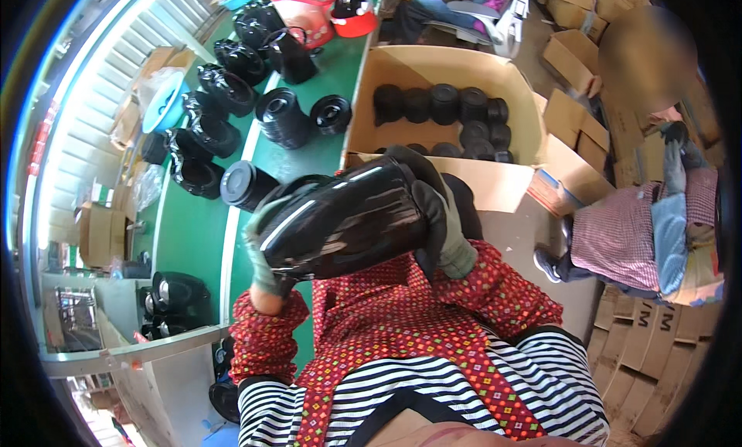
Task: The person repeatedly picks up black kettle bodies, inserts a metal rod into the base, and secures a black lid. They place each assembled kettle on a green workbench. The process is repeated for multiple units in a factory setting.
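Note:
Tilted across my front is a glossy black shell (348, 219), rounded and hollow-looking, like a kettle body. My left hand (265, 250), in a grey-green and black glove, is closed round its left end; some fingers are hidden behind it. At the other end my right hand (442, 226), gloved alike, grips the shell from above and the side. Just beyond my left hand a black cylinder with a round grey-black top (246, 185) lies on the green table (185, 234). Farther off stand a stack of black round parts (283, 118) and a shorter stack (331, 113).
Several plastic-wrapped black shells (224, 91) line the table's left side. A large cardboard box (464, 64) holds rows of black round parts. At the back are a red-and-pink container (305, 14) and a blue basin (166, 103). Another person (622, 234) is at the right, near cardboard (638, 354).

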Demonstrator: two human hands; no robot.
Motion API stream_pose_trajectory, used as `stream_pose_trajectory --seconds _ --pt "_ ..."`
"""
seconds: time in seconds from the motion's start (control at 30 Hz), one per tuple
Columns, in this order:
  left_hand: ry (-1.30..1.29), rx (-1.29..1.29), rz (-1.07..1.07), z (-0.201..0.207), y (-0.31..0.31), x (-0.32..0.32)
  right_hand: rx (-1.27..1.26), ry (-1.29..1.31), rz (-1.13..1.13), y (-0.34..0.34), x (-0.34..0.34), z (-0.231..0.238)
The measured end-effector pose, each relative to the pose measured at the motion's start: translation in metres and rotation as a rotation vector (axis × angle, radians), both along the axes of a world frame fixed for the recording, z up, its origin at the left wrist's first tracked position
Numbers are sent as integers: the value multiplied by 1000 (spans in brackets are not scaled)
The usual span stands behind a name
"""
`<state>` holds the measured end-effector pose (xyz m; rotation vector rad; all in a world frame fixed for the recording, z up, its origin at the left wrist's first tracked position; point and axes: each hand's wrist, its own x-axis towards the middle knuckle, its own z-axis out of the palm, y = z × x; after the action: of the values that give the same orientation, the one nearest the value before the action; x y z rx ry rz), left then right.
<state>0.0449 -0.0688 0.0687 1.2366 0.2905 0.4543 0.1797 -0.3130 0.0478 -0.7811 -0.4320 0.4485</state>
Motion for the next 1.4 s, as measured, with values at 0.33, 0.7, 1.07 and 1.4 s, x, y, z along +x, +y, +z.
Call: stream_pose_trajectory --seconds 0.33,0.7,1.07,1.4 --pt "201 219 -362 -84 -2 -16 -292 -590 99 -10 19 17" --pt "98 427 -425 -31 -33 10 -338 -898 -39 0 20 39" --pt "1 7 -293 -48 6 -16 -109 -72 17 11 -7 -39" --pt "181 1061 -5 75 -52 -37 187 338 353 5 -5 -29"
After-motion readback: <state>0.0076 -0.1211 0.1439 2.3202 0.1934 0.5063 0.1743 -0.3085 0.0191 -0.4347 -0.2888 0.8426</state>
